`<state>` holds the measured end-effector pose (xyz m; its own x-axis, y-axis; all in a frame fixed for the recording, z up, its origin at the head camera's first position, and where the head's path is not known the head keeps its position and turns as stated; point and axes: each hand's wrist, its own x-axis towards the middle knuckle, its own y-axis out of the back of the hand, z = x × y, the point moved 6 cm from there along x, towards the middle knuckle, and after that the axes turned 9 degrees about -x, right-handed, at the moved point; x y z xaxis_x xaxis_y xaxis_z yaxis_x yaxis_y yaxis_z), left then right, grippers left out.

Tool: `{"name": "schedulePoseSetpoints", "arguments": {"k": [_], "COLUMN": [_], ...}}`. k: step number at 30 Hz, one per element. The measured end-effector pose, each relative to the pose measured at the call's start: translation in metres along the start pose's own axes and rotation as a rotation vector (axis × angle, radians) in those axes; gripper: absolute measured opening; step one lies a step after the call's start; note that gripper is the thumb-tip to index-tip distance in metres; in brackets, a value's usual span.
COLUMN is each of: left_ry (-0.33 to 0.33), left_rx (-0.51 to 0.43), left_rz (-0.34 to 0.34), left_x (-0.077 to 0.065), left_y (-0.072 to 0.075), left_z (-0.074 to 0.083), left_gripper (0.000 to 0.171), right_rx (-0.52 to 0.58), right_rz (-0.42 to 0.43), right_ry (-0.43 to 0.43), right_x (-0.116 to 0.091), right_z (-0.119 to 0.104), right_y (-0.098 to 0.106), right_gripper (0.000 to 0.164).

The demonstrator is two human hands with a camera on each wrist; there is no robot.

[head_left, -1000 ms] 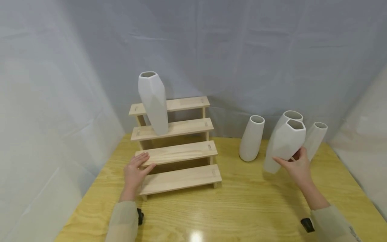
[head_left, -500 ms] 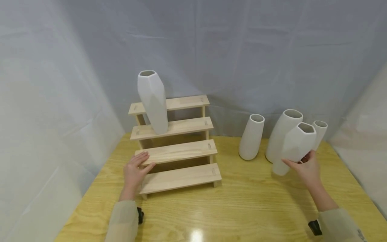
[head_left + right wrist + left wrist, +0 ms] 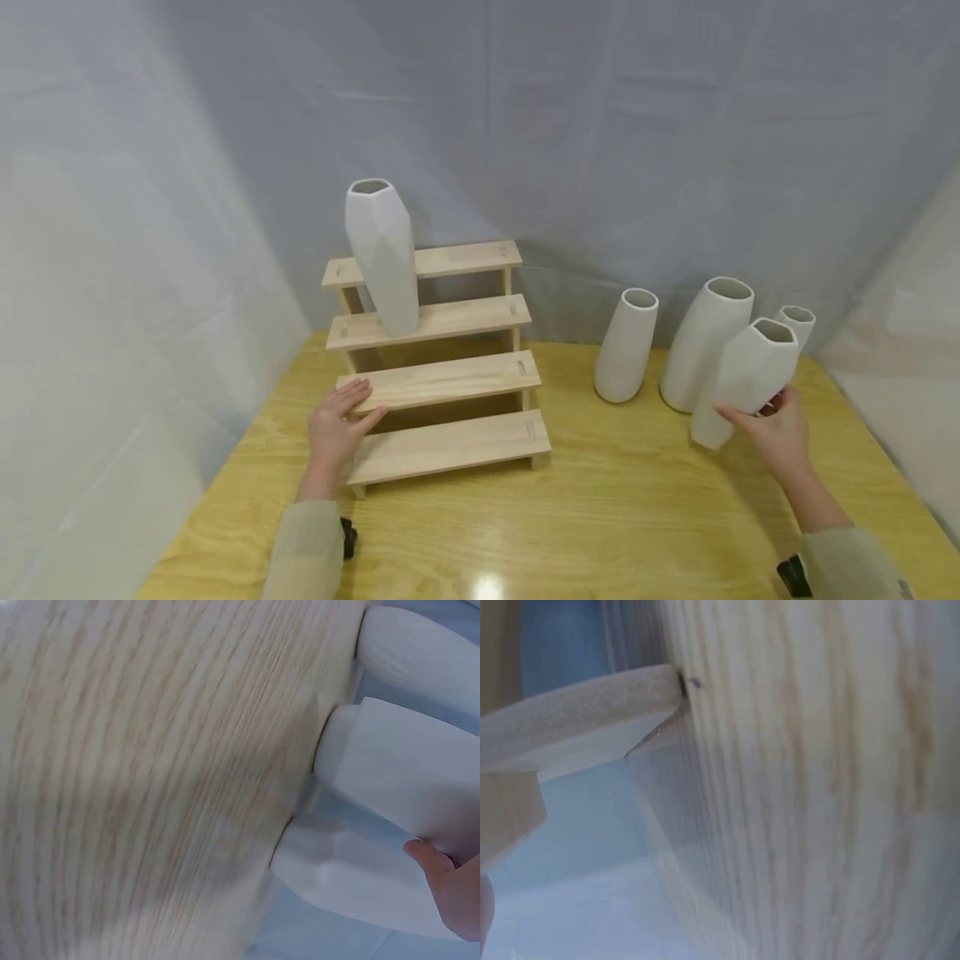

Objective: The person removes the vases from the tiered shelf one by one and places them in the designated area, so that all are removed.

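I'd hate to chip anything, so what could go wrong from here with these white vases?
The faceted vase in the right hand could knock the wide round vase close beside it. The left hand rests on the wooden stand; a bump there might topple the tall vase on its second step from the top.

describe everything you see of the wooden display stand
The wooden display stand, apparently pale wood, has four stepped shelves rising toward the back, end supports and slot-like joints. It stands upright on the table. A white faceted vase rests on its second-highest shelf; the left hand touches the left end of the shelf below.
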<state>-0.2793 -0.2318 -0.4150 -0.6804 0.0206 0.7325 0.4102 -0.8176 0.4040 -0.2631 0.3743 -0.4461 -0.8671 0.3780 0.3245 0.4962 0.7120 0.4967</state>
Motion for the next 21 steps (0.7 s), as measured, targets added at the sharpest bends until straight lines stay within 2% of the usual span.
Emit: {"name": "schedulePoseSetpoints", "arguments": {"k": [3,5,7,9,11,13,17,19,21], "left_ry": [-0.003,-0.005,-0.006,-0.007,-0.007,-0.011,-0.03,-0.037,-0.037], "left_rx": [0.005,0.006,0.004,0.005,0.005,0.005,0.014,0.02,0.019], "left_rz": [0.0,0.003,0.005,0.007,0.007,0.007,0.017,0.022,0.023], "left_x": [-0.001,-0.001,-0.001,-0.001,-0.001,0.0,0.0,-0.001,-0.001], "left_y": [-0.001,-0.001,0.0,0.0,0.0,0.0,0.0,0.0,0.0], "left_z": [0.0,-0.001,-0.001,0.0,0.0,0.001,0.001,0.002,0.002], "left_gripper": [0.041,0.042,0.042,0.042,0.042,0.042,0.043,0.043,0.043], "right_rx": [0.021,0.033,0.041,0.019,-0.001,-0.068,-0.127,-0.14,-0.129], "right_rz": [-0.019,-0.022,-0.01,-0.008,-0.006,-0.017,-0.027,-0.024,-0.034], "right_ry": [0.038,0.04,0.03,0.02,-0.002,-0.01,0.005,0.015,0.007], "right_x": [-0.013,-0.016,-0.016,-0.013,-0.007,0.001,0.015,0.017,0.015], "right_z": [-0.036,-0.043,-0.041,-0.031,-0.013,0.012,0.062,0.071,0.065], "right_y": [0.008,0.009,0.01,0.01,0.009,0.007,0.002,0.002,0.004], "right_gripper": [0.051,0.049,0.051,0.056,0.062,0.069,0.078,0.077,0.074]}}
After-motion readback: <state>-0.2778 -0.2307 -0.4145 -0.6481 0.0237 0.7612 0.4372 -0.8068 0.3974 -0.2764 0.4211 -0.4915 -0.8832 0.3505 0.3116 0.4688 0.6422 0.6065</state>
